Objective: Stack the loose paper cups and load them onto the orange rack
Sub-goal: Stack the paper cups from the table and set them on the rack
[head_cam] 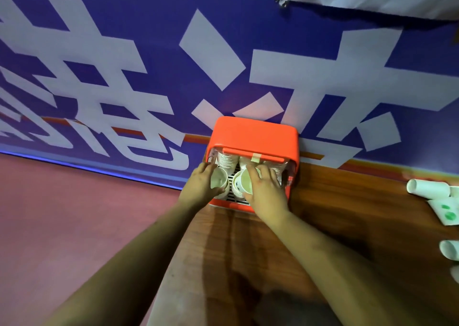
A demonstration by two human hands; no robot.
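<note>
1. The left forearm (119, 271) and right forearm (342, 266) reached in from the bottom edge, both bare.
2. A blue banner (149, 52) with large white characters filled the wall behind.
3. The wooden counter (327, 216) ran up to that banner.
4. The orange rack (253, 137) stood at the counter's far side, against the banner, its open front towards the person. Stacked cups (224, 160) stood inside under its top.
5. The left grip (201, 185) was curled round a single paper cup (219, 180) at the rack's left front, mouth towards the camera.
6. The right grip (265, 190) had its fingers hooked over the rim of a second cup (246, 183) at the rack's middle front, touching a patterned cup (237, 184).
7. Loose cups (427, 188) lay on their sides near the counter's right end, well apart from the rack.
</note>
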